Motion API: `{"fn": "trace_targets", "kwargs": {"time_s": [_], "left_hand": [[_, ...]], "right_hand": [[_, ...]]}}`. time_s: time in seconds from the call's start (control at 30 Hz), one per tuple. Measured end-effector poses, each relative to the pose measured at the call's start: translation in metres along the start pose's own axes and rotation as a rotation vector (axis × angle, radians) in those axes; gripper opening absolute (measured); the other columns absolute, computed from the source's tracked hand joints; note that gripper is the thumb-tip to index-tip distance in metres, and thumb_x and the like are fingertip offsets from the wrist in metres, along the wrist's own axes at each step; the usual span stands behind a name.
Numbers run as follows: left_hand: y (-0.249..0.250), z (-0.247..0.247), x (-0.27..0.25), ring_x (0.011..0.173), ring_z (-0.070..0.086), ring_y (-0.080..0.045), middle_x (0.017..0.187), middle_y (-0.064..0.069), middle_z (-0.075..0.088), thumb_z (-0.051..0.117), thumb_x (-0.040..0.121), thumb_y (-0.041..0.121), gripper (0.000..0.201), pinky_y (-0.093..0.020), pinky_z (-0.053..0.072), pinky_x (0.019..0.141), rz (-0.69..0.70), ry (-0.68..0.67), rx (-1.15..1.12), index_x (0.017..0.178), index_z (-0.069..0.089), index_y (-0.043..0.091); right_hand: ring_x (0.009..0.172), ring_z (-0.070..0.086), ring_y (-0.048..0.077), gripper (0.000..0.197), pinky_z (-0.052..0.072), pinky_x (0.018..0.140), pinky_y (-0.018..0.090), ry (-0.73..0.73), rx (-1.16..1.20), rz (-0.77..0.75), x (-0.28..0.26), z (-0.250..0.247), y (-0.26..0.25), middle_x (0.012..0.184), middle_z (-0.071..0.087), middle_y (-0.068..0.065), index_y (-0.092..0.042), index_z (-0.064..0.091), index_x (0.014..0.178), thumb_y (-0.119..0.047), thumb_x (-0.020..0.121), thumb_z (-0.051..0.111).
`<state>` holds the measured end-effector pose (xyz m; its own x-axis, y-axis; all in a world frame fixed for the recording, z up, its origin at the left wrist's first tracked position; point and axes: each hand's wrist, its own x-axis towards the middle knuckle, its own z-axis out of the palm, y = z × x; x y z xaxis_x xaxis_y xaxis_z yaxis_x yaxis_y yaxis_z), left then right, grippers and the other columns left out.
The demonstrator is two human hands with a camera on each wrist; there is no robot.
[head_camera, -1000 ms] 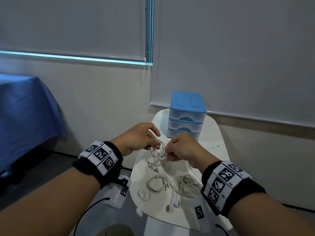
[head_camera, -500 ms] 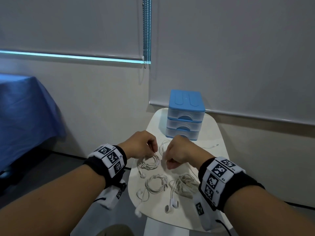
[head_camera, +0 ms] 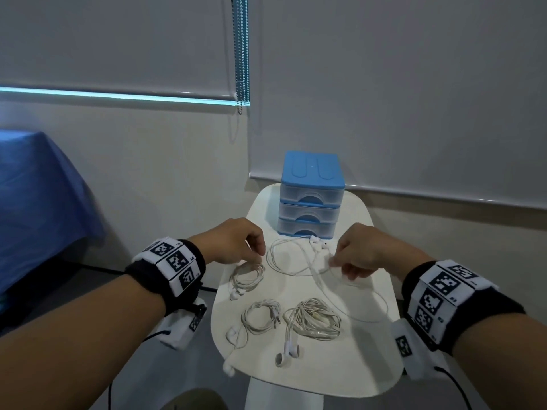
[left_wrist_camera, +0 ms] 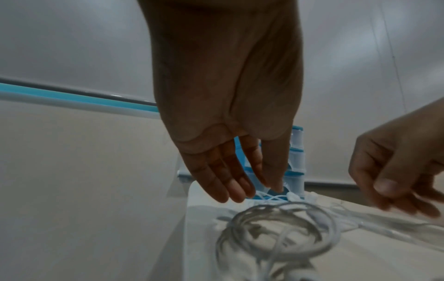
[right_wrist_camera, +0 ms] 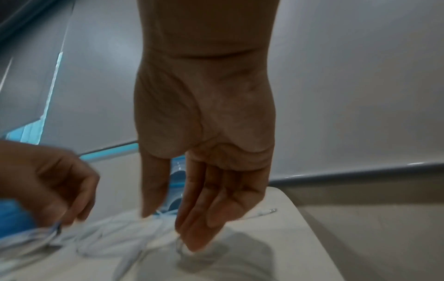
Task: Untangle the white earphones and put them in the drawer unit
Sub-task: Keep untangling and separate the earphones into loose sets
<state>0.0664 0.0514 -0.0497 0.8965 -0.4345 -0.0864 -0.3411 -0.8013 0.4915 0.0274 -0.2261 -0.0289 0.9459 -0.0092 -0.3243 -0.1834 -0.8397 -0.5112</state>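
One pair of white earphones (head_camera: 317, 241) lies loosely uncoiled across the small white table (head_camera: 340, 365), its buds just in front of the blue drawer unit (head_camera: 310, 199). All three drawers look closed. My right hand (head_camera: 336, 261) pinches this pair's cable at the right of the table; the cable is blurred in the right wrist view, where the hand (right_wrist_camera: 168, 224) points down. My left hand (head_camera: 259, 255) hovers with relaxed fingers just above a coiled pair (head_camera: 247, 276) and holds nothing. In the left wrist view its fingers (left_wrist_camera: 240, 194) hang straight over that coil (left_wrist_camera: 335, 233).
Two more coiled pairs (head_camera: 262, 316) (head_camera: 313, 321) lie at the table's near side, with buds trailing to the front edge. A blue-covered table (head_camera: 35, 202) stands at the left. A bead chain (head_camera: 241, 54) hangs from the blinds behind.
The hands have moved apart and down to the table. The bundle held up between them a second ago is now a coil under the left hand and a loose cable drawn right.
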Motion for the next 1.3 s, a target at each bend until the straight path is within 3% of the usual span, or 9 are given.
{"fn": "trace_targets", "kwargs": {"time_s": [0.17, 0.3, 0.4, 0.53, 0.63, 0.73, 0.9, 1.07, 1.3], "left_hand": [[0.027, 0.001, 0.012, 0.081, 0.066, -0.004, 0.088, 0.013, 0.073, 0.081, 0.088, 0.023, 0.010, -0.018, 0.048, 0.072, 0.024, -0.042, 0.014, 0.085, 0.073, 0.028], [0.045, 0.007, 0.019, 0.090, 0.064, -0.008, 0.101, 0.011, 0.070, 0.077, 0.091, 0.031, 0.008, -0.021, 0.048, 0.076, 0.009, -0.123, 0.085, 0.097, 0.073, 0.026], [0.053, 0.006, 0.021, 0.097, 0.065, -0.015, 0.106, 0.007, 0.067, 0.077, 0.092, 0.033, 0.017, -0.027, 0.052, 0.086, 0.027, -0.117, 0.089, 0.107, 0.071, 0.026], [0.071, -0.002, 0.024, 0.109, 0.059, -0.013, 0.115, 0.009, 0.062, 0.080, 0.089, 0.034, 0.039, -0.029, 0.049, 0.096, 0.162, -0.021, 0.014, 0.124, 0.064, 0.028], [0.092, -0.010, 0.031, 0.108, 0.060, -0.012, 0.111, 0.010, 0.066, 0.075, 0.084, 0.052, 0.037, -0.042, 0.048, 0.100, 0.282, 0.091, 0.094, 0.115, 0.070, 0.032], [0.114, -0.022, 0.034, 0.094, 0.067, -0.021, 0.096, -0.002, 0.073, 0.066, 0.097, 0.036, 0.020, -0.042, 0.054, 0.091, 0.232, 0.169, -0.096, 0.093, 0.074, 0.018], [0.134, -0.051, 0.036, 0.068, 0.064, -0.015, 0.078, -0.007, 0.075, 0.054, 0.106, 0.026, 0.040, -0.029, 0.050, 0.071, 0.120, 0.291, -0.630, 0.068, 0.061, 0.014], [0.154, -0.089, 0.020, 0.043, 0.031, -0.013, 0.053, 0.003, 0.030, 0.056, 0.101, 0.017, 0.040, -0.026, 0.046, 0.053, 0.175, 0.295, -0.930, 0.063, 0.043, 0.019], [0.173, -0.120, 0.005, 0.042, 0.019, -0.007, 0.051, 0.008, 0.024, 0.047, 0.102, 0.018, 0.028, -0.019, 0.023, 0.040, 0.346, 0.262, -1.134, 0.075, 0.053, 0.014]], "right_hand": [[0.058, 0.062, 0.015, 0.047, 0.051, 0.058, 0.023, -0.082, -0.236, -0.042, 0.002, 0.025, 0.002, 0.061, 0.068, 0.000, -0.011, 0.065, 0.070, -0.053, 0.075, 0.085], [0.074, 0.058, 0.019, 0.029, 0.043, 0.059, 0.025, -0.004, -0.343, -0.110, 0.007, 0.039, -0.004, 0.073, 0.059, 0.001, -0.016, 0.055, 0.070, -0.031, 0.078, 0.078], [0.077, 0.057, 0.019, 0.025, 0.043, 0.061, 0.028, 0.015, -0.372, -0.132, 0.006, 0.034, -0.005, 0.081, 0.059, 0.003, -0.015, 0.056, 0.074, -0.032, 0.085, 0.071], [0.070, 0.073, 0.023, 0.019, 0.055, 0.065, 0.031, 0.156, -0.144, -0.228, -0.009, -0.001, -0.012, 0.072, 0.073, 0.006, -0.010, 0.064, 0.079, -0.026, 0.090, 0.064], [0.053, 0.072, 0.025, 0.016, 0.054, 0.052, 0.030, 0.237, 0.212, -0.345, -0.028, -0.033, -0.028, 0.067, 0.073, 0.016, -0.009, 0.059, 0.078, -0.015, 0.093, 0.063], [0.043, 0.057, 0.017, 0.013, 0.042, 0.047, 0.024, 0.433, 0.133, -0.446, -0.038, -0.066, -0.038, 0.062, 0.068, 0.010, -0.015, 0.062, 0.080, -0.015, 0.093, 0.064], [0.063, 0.054, 0.017, 0.013, 0.040, 0.058, 0.031, 0.752, 0.001, -0.447, -0.051, -0.121, -0.015, 0.068, 0.060, -0.001, -0.022, 0.065, 0.079, -0.023, 0.090, 0.071], [0.068, 0.054, 0.026, 0.018, 0.037, 0.058, 0.032, 0.869, 0.205, -0.176, -0.045, -0.136, 0.051, 0.068, 0.058, 0.002, -0.011, 0.070, 0.081, -0.023, 0.094, 0.067], [0.082, 0.066, 0.038, 0.025, 0.052, 0.072, 0.039, 1.036, 0.407, 0.094, -0.043, -0.131, 0.102, 0.078, 0.069, 0.017, -0.005, 0.072, 0.079, -0.021, 0.094, 0.061]]}}
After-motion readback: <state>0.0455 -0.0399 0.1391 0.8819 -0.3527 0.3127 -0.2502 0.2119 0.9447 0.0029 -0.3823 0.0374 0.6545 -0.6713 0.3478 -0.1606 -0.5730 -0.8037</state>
